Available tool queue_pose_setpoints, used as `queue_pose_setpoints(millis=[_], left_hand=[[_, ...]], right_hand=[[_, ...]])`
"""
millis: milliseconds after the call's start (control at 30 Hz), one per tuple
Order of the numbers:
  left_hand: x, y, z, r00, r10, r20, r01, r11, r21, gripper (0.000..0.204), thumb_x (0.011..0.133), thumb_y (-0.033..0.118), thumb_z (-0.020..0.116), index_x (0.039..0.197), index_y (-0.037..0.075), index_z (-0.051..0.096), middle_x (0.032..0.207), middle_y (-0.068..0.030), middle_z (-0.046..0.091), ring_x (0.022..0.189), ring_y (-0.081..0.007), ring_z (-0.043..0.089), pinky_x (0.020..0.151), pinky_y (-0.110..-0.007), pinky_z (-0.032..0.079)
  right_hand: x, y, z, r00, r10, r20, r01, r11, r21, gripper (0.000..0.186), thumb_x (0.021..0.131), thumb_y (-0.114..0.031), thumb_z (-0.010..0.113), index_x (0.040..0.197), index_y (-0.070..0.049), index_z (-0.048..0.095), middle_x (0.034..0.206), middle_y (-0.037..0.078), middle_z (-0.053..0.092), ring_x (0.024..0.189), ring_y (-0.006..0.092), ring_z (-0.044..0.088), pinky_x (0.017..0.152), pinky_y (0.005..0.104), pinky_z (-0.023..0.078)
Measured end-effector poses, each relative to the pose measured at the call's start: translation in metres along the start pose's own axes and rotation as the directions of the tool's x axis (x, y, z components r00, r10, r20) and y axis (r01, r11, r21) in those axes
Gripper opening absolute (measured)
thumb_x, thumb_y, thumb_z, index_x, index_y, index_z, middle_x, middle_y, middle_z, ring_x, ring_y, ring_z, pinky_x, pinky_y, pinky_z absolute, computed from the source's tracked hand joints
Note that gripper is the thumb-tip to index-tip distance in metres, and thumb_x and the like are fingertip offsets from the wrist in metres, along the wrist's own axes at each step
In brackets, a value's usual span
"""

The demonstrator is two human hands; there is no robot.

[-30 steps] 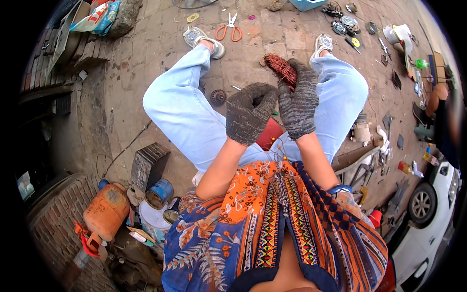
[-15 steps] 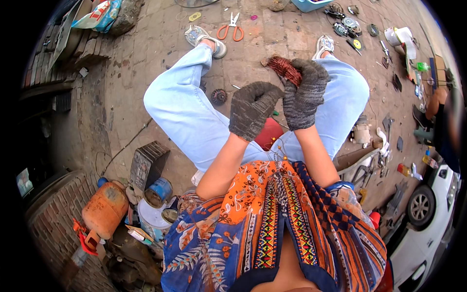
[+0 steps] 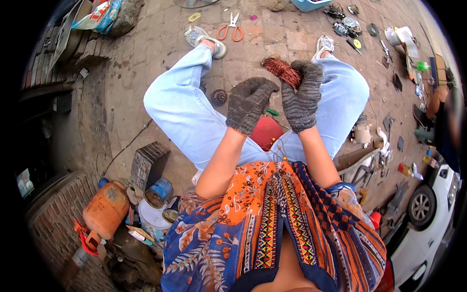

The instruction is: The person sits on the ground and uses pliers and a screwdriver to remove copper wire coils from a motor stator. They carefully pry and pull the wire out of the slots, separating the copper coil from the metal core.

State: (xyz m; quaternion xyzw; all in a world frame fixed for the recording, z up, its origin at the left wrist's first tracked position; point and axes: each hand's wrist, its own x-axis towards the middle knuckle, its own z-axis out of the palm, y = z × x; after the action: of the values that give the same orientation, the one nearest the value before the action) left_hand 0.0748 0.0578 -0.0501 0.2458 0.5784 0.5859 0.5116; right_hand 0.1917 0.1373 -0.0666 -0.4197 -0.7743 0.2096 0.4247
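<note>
Right grip (image 3: 302, 97) curled snug, clasping reddish wire bundle (image 3: 281, 71)

Metal strands with a dull sheen are bound in the wire bundle (image 3: 283, 73), and the left grip (image 3: 249, 104) and right grip (image 3: 302, 97) are covered in rough, matt knitted cloth. Smooth metal is shown in the blades of the scissors (image 3: 233, 23). The trousers (image 3: 182, 114) are made of matt denim, the floor (image 3: 129, 73) is laid in rough brick, the tank (image 3: 105, 208) is coated in worn, dull paint, and the car (image 3: 423, 243) is finished in smooth, glossy paint.
</note>
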Motion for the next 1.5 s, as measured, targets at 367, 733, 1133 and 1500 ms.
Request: queue_pose_setpoints(millis=[367, 733, 1133, 1500], left_hand=[[0.009, -0.024, -0.003, 0.963, 0.248, 0.105, -0.253, 0.967, 0.036, 0.011, 0.083, 0.007, 0.058, 0.088, 0.001, 0.066, 0.065, -0.0019, 0.059, 0.049, -0.0037, 0.043, 0.04, -0.02, 0.03], [0.004, -0.006, 0.01, 0.991, 0.123, -0.051, -0.118, 0.988, 0.098, 0.016, 0.078, 0.014, 0.061, 0.079, -0.002, 0.066, 0.066, -0.0074, 0.061, 0.057, -0.0127, 0.054, 0.054, -0.029, 0.043], [0.006, -0.009, 0.011, 0.994, 0.111, 0.003, -0.108, 0.959, 0.262, 0.015, 0.082, 0.015, 0.063, 0.086, 0.0, 0.064, 0.07, -0.0044, 0.061, 0.059, -0.009, 0.054, 0.052, -0.023, 0.043], [0.006, -0.005, 0.005, 0.992, -0.125, 0.014, 0.126, 0.983, -0.136, 0.016, 0.082, 0.02, 0.066, 0.081, 0.003, 0.063, 0.058, -0.0006, 0.054, 0.047, -0.0058, 0.046, 0.04, -0.019, 0.033]], right_hand=[[0.004, -0.006, -0.003, 0.998, -0.057, 0.039, 0.054, 0.996, 0.076, 0.03, 0.07, 0.002, 0.057, 0.099, -0.002, 0.052, 0.092, 0.017, 0.051, 0.086, 0.0342, 0.052, 0.077, 0.0392, 0.043], [0.006, -0.009, -0.005, 0.969, -0.2, 0.142, 0.209, 0.977, -0.051, 0.039, 0.067, 0.002, 0.06, 0.104, -0.004, 0.052, 0.099, 0.016, 0.053, 0.091, 0.0352, 0.052, 0.081, 0.0398, 0.043], [0.004, 0.008, -0.008, 0.956, -0.113, 0.27, 0.11, 0.994, 0.026, 0.048, 0.073, -0.004, 0.064, 0.119, -0.004, 0.05, 0.107, 0.017, 0.052, 0.099, 0.0337, 0.05, 0.09, 0.0393, 0.04], [-0.002, 0.008, -0.016, 0.876, 0.258, 0.408, -0.456, 0.719, 0.525, 0.035, 0.084, -0.009, 0.063, 0.115, 0.001, 0.052, 0.104, 0.009, 0.06, 0.091, 0.0135, 0.058, 0.079, 0.0264, 0.049]])
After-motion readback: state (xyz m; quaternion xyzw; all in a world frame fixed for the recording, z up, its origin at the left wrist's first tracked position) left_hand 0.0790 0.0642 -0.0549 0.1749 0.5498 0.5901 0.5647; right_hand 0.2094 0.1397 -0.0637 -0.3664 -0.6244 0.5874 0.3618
